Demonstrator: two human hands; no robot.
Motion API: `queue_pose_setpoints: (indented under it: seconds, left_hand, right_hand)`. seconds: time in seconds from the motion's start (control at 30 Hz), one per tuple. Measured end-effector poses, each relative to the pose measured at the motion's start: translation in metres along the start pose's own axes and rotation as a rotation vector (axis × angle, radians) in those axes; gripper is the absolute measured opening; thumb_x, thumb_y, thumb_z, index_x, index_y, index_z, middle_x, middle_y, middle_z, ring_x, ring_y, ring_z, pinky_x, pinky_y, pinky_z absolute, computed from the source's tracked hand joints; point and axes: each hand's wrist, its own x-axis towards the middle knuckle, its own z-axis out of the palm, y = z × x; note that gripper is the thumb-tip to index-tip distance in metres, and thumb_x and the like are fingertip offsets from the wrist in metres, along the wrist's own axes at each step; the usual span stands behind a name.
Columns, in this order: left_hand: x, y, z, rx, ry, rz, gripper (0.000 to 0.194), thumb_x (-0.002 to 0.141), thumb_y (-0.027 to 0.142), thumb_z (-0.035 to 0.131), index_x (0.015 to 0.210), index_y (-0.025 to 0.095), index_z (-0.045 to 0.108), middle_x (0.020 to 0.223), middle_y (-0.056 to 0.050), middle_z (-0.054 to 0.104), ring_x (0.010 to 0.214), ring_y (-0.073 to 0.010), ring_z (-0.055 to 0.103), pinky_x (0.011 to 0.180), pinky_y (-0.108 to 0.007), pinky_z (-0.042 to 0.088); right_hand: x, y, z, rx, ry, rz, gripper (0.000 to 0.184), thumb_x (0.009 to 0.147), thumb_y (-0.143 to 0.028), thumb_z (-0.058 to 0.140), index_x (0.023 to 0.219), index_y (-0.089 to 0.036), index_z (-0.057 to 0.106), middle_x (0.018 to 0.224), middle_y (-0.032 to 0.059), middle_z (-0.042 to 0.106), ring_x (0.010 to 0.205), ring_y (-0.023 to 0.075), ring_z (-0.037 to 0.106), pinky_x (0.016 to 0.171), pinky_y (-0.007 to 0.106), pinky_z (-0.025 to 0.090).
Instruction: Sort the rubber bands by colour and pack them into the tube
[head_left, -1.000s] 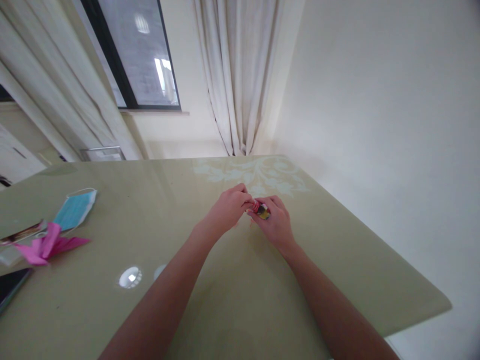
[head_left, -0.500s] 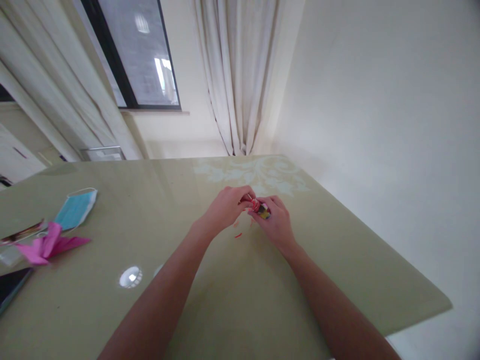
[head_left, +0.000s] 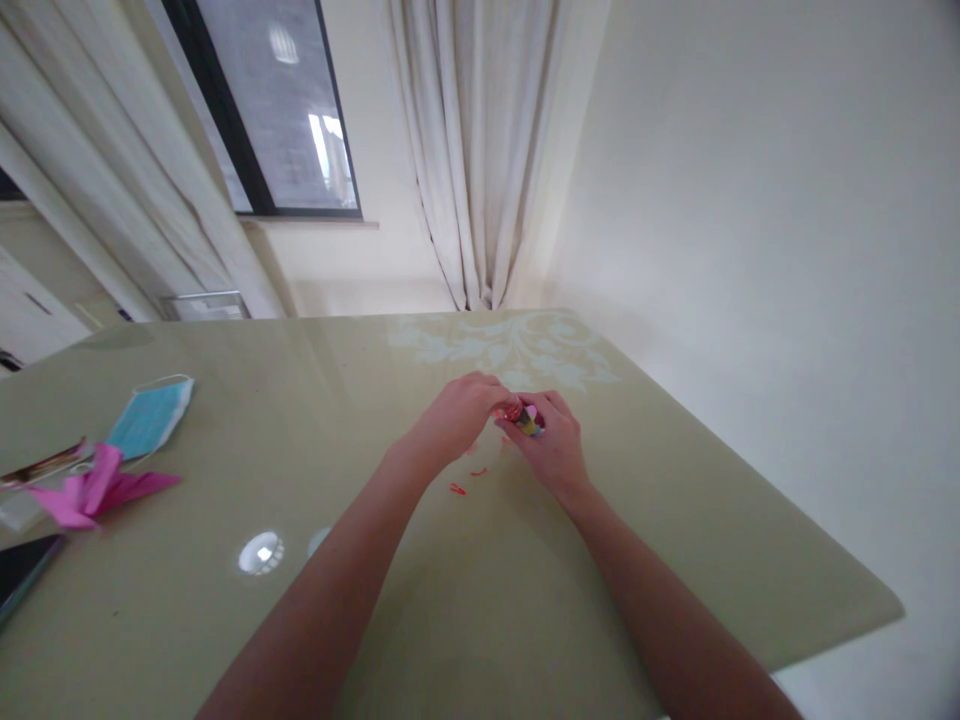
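My right hand (head_left: 553,440) is wrapped round a small colourful item (head_left: 529,422) with yellow, dark and pink patches and a red end. Its exact kind is hard to make out, as fingers cover much of it. From the left, the bent fingers of my left hand (head_left: 469,410) pinch at the red end. Both hands meet just above the table. Below them lie two thin red scraps (head_left: 457,489) on the tabletop, slightly apart from each other.
A pale green glossy table (head_left: 480,620) spreads under my arms, with a white wall (head_left: 787,250) along its right side. At the left are a blue face mask (head_left: 150,418), a pink folded-paper piece (head_left: 97,490) and a dark flat device (head_left: 26,570). Curtains (head_left: 480,150) hang beyond the far edge.
Red scraps have appeared on the table below my hands, first one, now two. My left fingers drew back slightly from the red end and returned to it. My right hand has barely moved.
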Motion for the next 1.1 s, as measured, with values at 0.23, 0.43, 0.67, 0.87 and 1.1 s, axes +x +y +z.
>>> queue_pose_setpoints:
  seconds: [0.23,0.43,0.67,0.87,1.1]
  left_hand:
    - [-0.002,0.004,-0.002,-0.07,-0.021,0.058,0.022,0.098,0.017,0.057,0.101,0.023,0.078,0.106,-0.007,0.069,0.105,-0.0212,0.065,0.097,-0.035,0.051]
    - [-0.001,0.003,0.0,-0.104,0.018,0.0,0.029,0.102,0.017,0.05,0.094,0.021,0.078,0.099,-0.005,0.062,0.091,-0.0174,0.064,0.088,-0.03,0.051]
    - [0.0,0.0,0.0,-0.074,0.099,-0.155,0.015,0.098,0.022,0.061,0.096,0.022,0.076,0.091,-0.003,0.076,0.087,-0.0195,0.069,0.082,-0.03,0.05]
    - [0.0,0.011,0.008,0.19,-0.009,-0.039,0.021,0.098,0.011,0.05,0.11,0.023,0.062,0.093,-0.007,0.073,0.095,-0.0244,0.068,0.081,-0.033,0.051]
    - [-0.001,0.013,0.002,-0.057,0.092,0.041,0.023,0.101,0.015,0.047,0.121,0.022,0.058,0.114,-0.008,0.074,0.112,-0.0226,0.067,0.096,-0.036,0.053]
  right_hand:
    - [0.0,0.004,-0.001,0.008,0.043,0.038,0.027,0.088,-0.042,0.076,0.108,-0.023,0.074,0.099,0.0086,0.069,0.089,0.0249,0.067,0.082,0.039,0.055]
    - [0.0,0.002,-0.001,0.027,0.027,0.022,0.028,0.089,-0.041,0.076,0.11,-0.023,0.074,0.099,0.0079,0.068,0.09,0.0248,0.067,0.083,0.039,0.055]
    - [-0.001,0.0,0.001,0.027,0.011,-0.004,0.029,0.089,-0.043,0.077,0.111,-0.025,0.072,0.101,0.008,0.069,0.09,0.025,0.067,0.083,0.039,0.055]
    - [-0.002,0.003,0.0,-0.009,0.049,0.028,0.024,0.088,-0.042,0.075,0.106,-0.025,0.074,0.097,0.0071,0.069,0.082,0.0227,0.064,0.077,0.037,0.053]
    - [0.003,0.002,-0.008,-0.021,0.139,0.013,0.028,0.09,-0.045,0.072,0.109,-0.024,0.075,0.094,0.007,0.069,0.076,0.0211,0.061,0.073,0.036,0.052]
